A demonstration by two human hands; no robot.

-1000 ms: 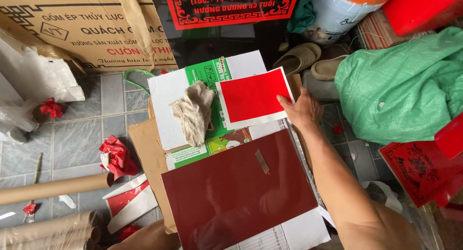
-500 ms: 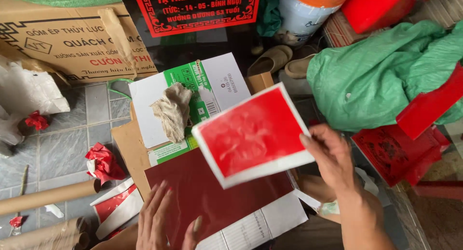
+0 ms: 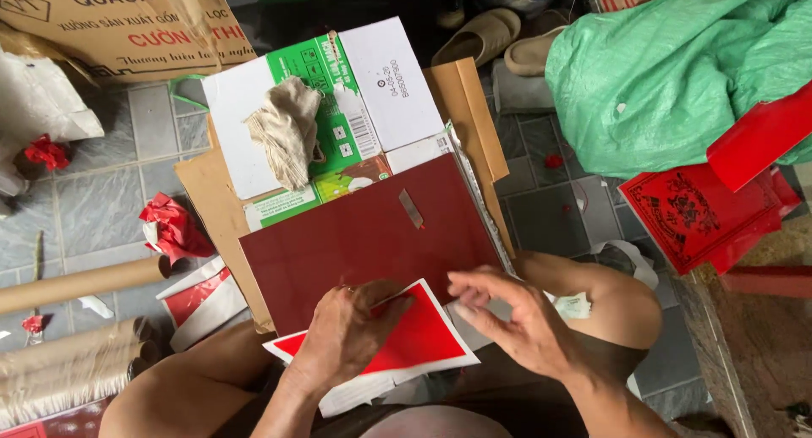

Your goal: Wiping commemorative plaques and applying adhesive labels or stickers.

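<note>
A bright red sheet with a white border (image 3: 419, 336) lies low over my lap, at the near edge of a dark red board (image 3: 364, 235). My left hand (image 3: 351, 336) grips the sheet from the left, fingers curled over its top edge. My right hand (image 3: 516, 315) hovers just right of the sheet, fingers spread and touching its corner. A small strip of tape (image 3: 411, 208) sticks on the dark red board. A crumpled beige rag (image 3: 286, 132) rests on flattened green and white cartons (image 3: 338, 100) beyond the board.
Cardboard tubes (image 3: 76, 281) and red scraps (image 3: 173, 227) lie on the tiled floor at left. A green tarp bundle (image 3: 677, 74), red printed sheets (image 3: 694, 214) and sandals (image 3: 482, 36) sit at right and back. A brown printed box (image 3: 118, 24) stands top left.
The red sheet came off the cartons, was lifted by my right hand, then brought down to my lap; my left hand now grips it and my right has let go.
</note>
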